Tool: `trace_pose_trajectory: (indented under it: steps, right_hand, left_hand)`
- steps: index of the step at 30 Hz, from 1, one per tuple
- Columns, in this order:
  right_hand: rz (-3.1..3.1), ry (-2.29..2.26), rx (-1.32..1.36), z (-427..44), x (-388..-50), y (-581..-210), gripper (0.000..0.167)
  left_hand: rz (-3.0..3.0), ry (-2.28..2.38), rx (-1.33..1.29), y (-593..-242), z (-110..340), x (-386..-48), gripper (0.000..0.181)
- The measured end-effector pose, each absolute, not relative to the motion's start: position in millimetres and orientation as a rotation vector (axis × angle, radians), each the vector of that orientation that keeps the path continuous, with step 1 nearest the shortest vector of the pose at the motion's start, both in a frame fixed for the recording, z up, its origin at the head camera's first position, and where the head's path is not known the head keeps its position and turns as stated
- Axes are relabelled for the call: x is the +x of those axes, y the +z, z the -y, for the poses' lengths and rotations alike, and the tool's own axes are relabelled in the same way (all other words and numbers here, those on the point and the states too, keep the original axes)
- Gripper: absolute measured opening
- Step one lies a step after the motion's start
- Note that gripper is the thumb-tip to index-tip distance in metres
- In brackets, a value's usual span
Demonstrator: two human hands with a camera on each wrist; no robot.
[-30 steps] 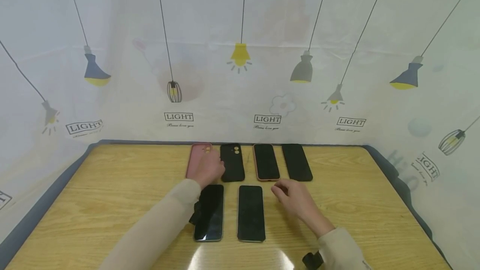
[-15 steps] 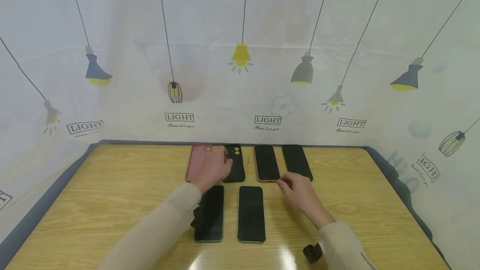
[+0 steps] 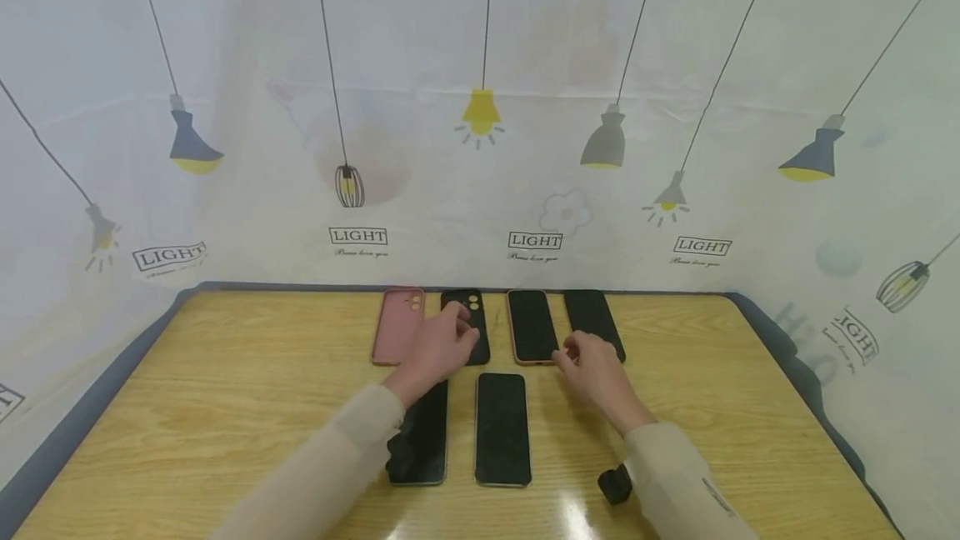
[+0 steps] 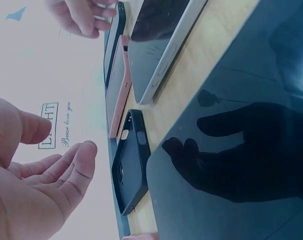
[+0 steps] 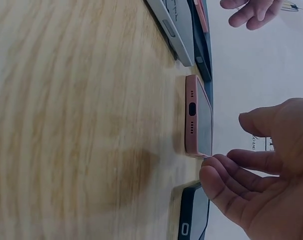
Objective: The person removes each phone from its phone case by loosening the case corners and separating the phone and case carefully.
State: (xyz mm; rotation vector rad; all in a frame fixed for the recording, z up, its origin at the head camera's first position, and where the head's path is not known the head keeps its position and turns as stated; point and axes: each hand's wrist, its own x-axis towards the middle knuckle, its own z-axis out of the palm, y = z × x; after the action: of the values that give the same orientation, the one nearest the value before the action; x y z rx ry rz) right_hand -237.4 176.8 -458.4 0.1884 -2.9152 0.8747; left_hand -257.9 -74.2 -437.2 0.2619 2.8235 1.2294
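My left hand [image 3: 438, 346] hovers over the lower part of a black phone case [image 4: 135, 167], its thumb and fingers apart and loosely bent, with nothing between them. To its left lies a pink phone case [image 3: 392, 327]. My right hand [image 3: 600, 369] is just in front of a phone in a pink case [image 3: 534, 325] and a phone in a black case [image 3: 588, 315]. Its fingers are relaxed and hold nothing; in the right wrist view the fingertips [image 5: 210, 172] come close to the pink-cased phone's corner, and contact is unclear.
Two bare phones lie nearer on the wooden table [image 3: 247, 407]: a middle one [image 3: 502, 432] and a left one [image 3: 429, 440], partly under my left forearm. A lamp-printed curtain [image 3: 420, 148] hangs behind the table's far edge. Black wrist cameras sit at both sleeves.
My left hand has moved right, from the pink case to above the black case. My right hand has shifted slightly right and away from me, to the cased phones. The phones and cases have stayed put.
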Motion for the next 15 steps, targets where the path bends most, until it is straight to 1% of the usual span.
trace_pose_trajectory:
  steps: [5,15]
  right_hand:
    - [2.968,0.832,0.128,-173.5,-246.3,-461.5,0.031]
    - [3.066,0.743,0.063,-161.6,-259.3,-466.3,0.047]
  left_hand:
    - [-2.808,1.251,0.281,-440.3,70.5,-254.2,0.029]
    - [-2.791,1.238,0.369,-439.2,64.5,-246.3,0.033]
